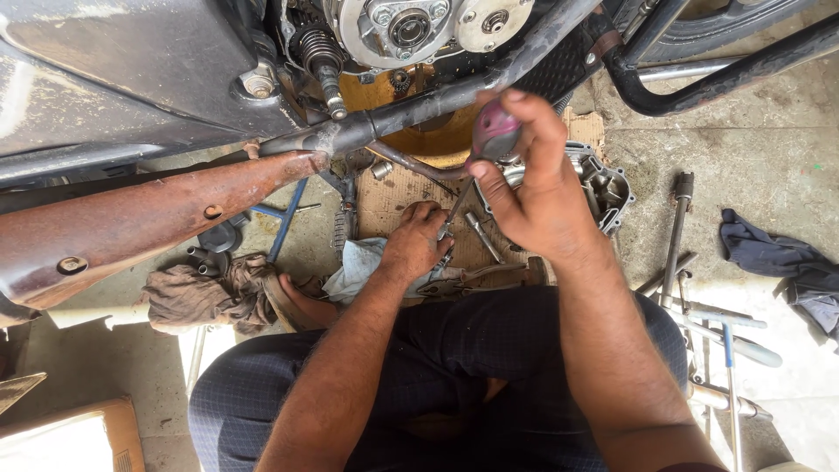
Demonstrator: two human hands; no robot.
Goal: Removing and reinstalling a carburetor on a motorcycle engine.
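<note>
Purple-handled screwdriver [488,140] gripped in closed right hand [533,188], tip down on a small part pinned by curled left hand [418,240] on cardboard [393,197] below the engine; judged mid-loosening, next needing steady downward pressure.

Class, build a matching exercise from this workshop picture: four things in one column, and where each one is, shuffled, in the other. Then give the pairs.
Things
1. screwdriver with the purple handle
2. brown rag
3. dark blue cloth
4. rusty exhaust pipe

Places
A. on the floor at far right
B. in the right hand
C. across the upper left
D. on the floor left of the left hand

Pairs: 1-B, 2-D, 3-A, 4-C
</note>
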